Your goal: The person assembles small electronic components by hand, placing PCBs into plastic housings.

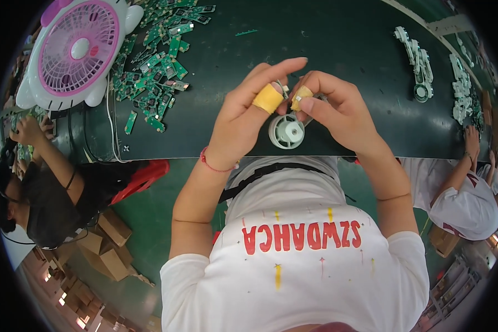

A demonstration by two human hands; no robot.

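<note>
In front of me, near the table's edge, is a white plastic part with a round spoked end (288, 132). My right hand (340, 108) is closed around its narrower section, mostly hidden by the fingers. My left hand (248, 105) meets it from the other side, thumb bent in and index finger stretched out. By the left thumb a small piece with a green edge and a pale block (283, 88) shows; its kind is too small to tell. Yellow tape wraps the left thumb (268, 98) and a right fingertip (301, 96).
Many green circuit boards (159, 74) lie heaped at the left of the dark table (221, 33). A white and pink fan (80, 50) stands beyond them. Similar white plastic parts (418, 63) lie in rows at right. Co-workers sit on both sides; cardboard boxes (108, 249) stand on the floor.
</note>
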